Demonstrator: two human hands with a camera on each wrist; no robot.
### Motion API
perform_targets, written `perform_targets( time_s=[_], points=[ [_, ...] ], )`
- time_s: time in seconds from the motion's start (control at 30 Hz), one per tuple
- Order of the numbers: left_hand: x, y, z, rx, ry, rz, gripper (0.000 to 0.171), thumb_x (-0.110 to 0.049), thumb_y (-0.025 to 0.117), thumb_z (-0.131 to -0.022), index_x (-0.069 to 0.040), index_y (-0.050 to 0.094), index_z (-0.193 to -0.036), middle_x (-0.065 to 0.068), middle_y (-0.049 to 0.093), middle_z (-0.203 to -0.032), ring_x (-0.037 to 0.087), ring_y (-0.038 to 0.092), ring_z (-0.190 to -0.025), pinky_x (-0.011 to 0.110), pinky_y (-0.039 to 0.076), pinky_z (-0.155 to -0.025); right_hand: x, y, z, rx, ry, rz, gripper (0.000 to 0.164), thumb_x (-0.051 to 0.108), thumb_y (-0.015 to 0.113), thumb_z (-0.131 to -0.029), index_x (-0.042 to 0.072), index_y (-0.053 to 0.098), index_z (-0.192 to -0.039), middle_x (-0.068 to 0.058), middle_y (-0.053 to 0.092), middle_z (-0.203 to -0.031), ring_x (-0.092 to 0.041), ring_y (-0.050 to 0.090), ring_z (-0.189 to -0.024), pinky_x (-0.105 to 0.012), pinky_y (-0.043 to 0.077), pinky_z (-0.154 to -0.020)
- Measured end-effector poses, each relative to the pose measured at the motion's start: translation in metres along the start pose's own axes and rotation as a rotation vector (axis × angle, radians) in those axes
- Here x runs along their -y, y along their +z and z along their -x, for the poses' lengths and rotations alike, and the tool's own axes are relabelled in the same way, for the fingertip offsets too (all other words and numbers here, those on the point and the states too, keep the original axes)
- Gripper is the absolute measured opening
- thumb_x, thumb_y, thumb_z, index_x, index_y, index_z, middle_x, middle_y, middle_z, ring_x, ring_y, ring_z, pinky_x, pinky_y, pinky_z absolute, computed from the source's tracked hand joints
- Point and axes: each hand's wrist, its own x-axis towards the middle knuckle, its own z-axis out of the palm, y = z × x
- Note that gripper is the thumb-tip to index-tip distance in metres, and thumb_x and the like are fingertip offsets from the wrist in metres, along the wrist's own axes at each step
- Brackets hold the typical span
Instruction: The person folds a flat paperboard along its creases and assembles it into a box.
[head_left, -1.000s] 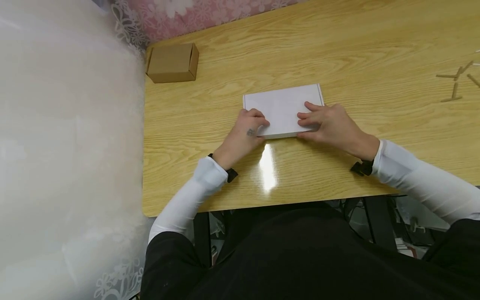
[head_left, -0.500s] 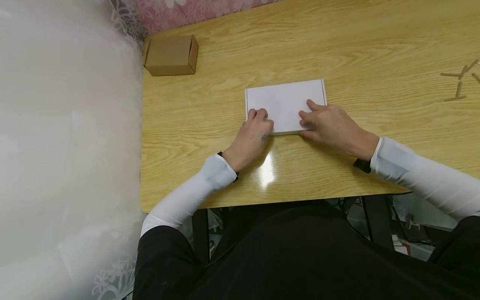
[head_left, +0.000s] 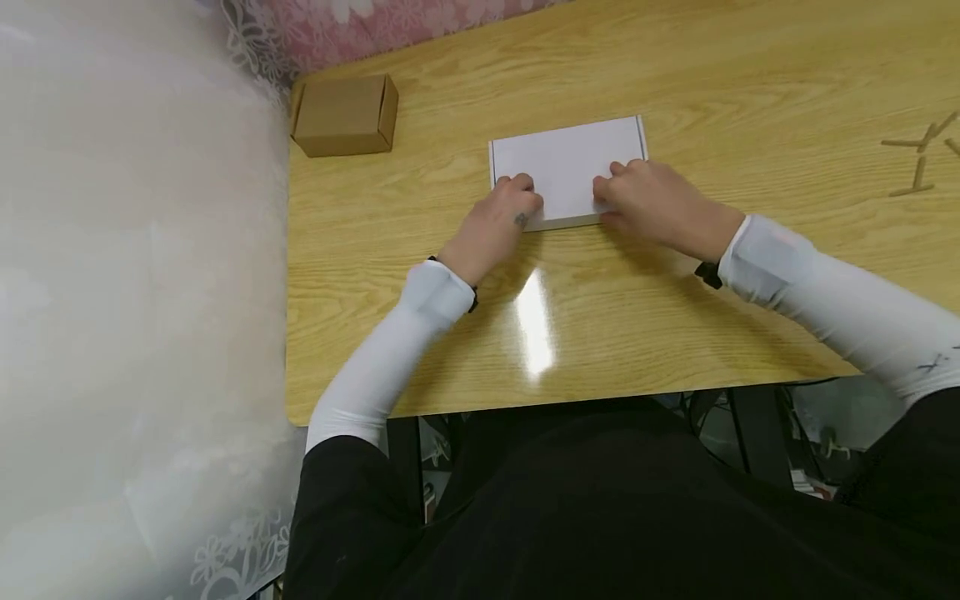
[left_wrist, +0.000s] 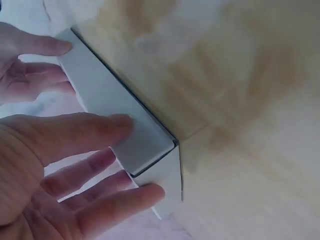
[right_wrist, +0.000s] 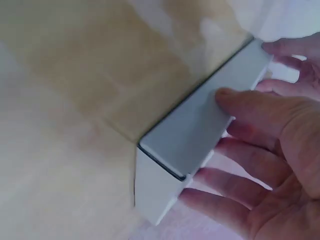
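Observation:
A flat white cardboard box [head_left: 567, 167] lies on the wooden table in front of the person, its lid down. The left hand [head_left: 495, 221] grips the box's near left corner. In the left wrist view its thumb presses the front wall of the white box [left_wrist: 145, 145], fingers over the top and one at the side wall. At the near right part, the right hand [head_left: 663, 204] holds the box the same way. The right wrist view shows the right thumb on the front wall of the white box [right_wrist: 185, 135], with fingers spread over the top.
A closed brown cardboard box [head_left: 341, 117] stands at the table's far left corner. Several small brown sticks [head_left: 918, 158] lie at the far right. A whitish sheet-like surface [head_left: 142, 292] borders the table [head_left: 360, 342] on the left, and a pink floral covering [head_left: 405, 25] the back.
Both hands have moved forward with the white box, which now lies farther from the table's front edge. The left fingers have shifted slightly on the lid. The brown box stays put.

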Motion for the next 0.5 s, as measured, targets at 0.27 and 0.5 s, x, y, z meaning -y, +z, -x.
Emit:
perform_targets(
  time_s=[0.27, 0.5],
  points=[
    [0.023, -0.006, -0.034, 0.006, -0.056, 0.037, 0.036, 0.01, 0.042, -0.094, -0.008, 0.072, -0.104, 0.008, 0.059, -0.109, 0.025, 0.053, -0.097, 0.023, 0.047, -0.079, -0.029, -0.004, -0.032, 0.064, 0.029, -0.005, 0.018, 0.01, 0.075, -0.077, 0.001, 0.066, -0.09, -0.021, 0.063, -0.083, -0.04, 0.051, -0.072, -0.049, 0.041, -0.068],
    [0.023, -0.001, -0.034, 0.012, -0.074, 0.025, 0.029, 0.003, 0.046, -0.096, -0.008, 0.069, -0.108, 0.009, 0.056, -0.113, 0.026, 0.052, -0.097, 0.026, 0.049, -0.076, -0.034, 0.003, -0.034, 0.055, 0.002, -0.007, 0.02, 0.012, 0.075, -0.078, 0.001, 0.065, -0.09, -0.02, 0.061, -0.08, -0.039, 0.055, -0.069, -0.049, 0.044, -0.066]
  ],
)
